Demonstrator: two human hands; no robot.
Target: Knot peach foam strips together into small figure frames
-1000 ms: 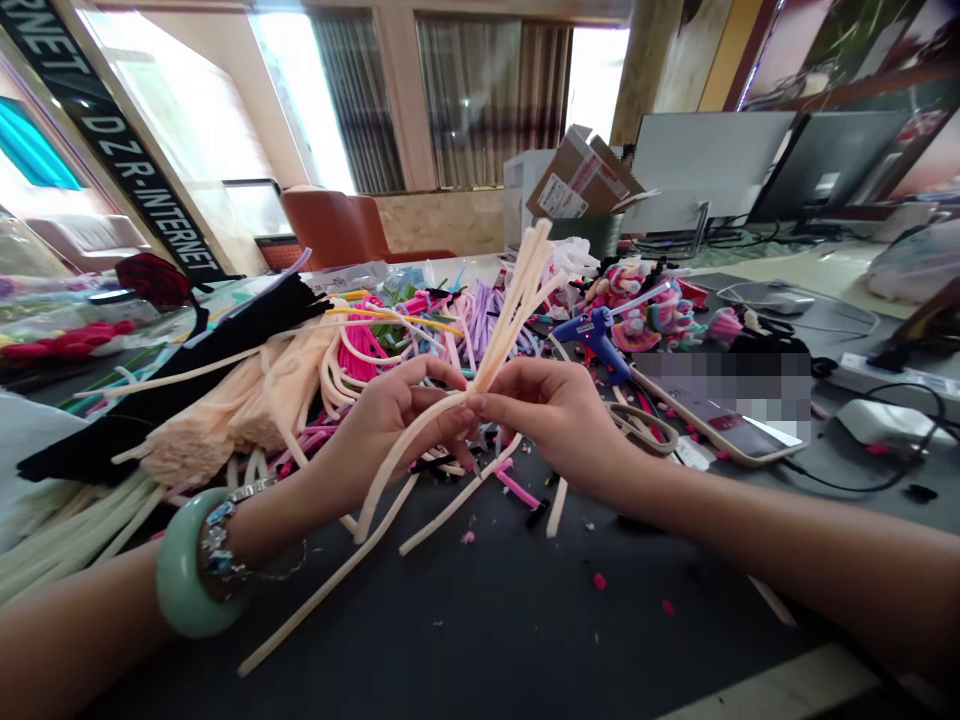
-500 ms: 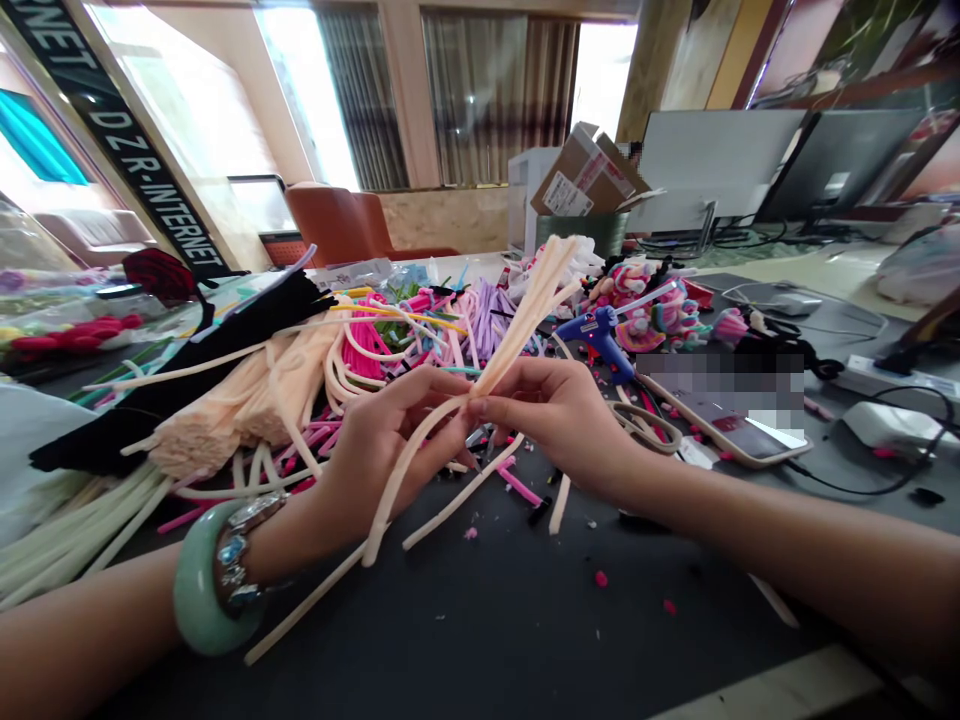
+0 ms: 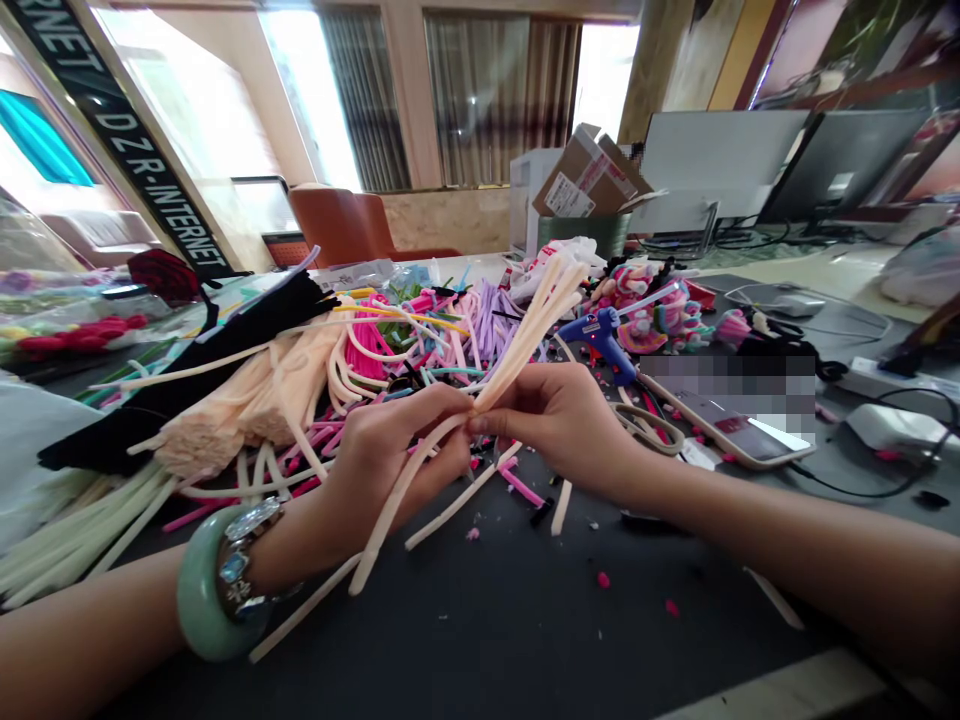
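A small bunch of cream pipe cleaners (image 3: pixel 529 335) fans upward from between my two hands, above the dark table. My left hand (image 3: pixel 409 450), with a green bangle and a jewelled bracelet at the wrist, is closed on the bunch's lower end. One long pipe cleaner (image 3: pixel 394 505) curves down from there across the fingers. My right hand (image 3: pixel 559 415) pinches the same spot between thumb and fingers. Beneath the hands lie loose cream stems (image 3: pixel 461 498) and a short pink piece (image 3: pixel 520 485). The exact pinch point is partly covered by the fingertips.
Thick peach bundles (image 3: pixel 247 395) and a black bundle (image 3: pixel 97 425) lie at left. Pink and purple stems (image 3: pixel 491 310) heap behind the hands. A blue glue gun (image 3: pixel 604 335), scissors (image 3: pixel 652 432) and a phone (image 3: pixel 724 415) lie at right. Monitors (image 3: pixel 716 160) stand behind.
The long pipe cleaner's free end has swung slightly down and left. The upper stems of the bunch are spread a little more apart. Both hands keep their hold in nearly the same place.
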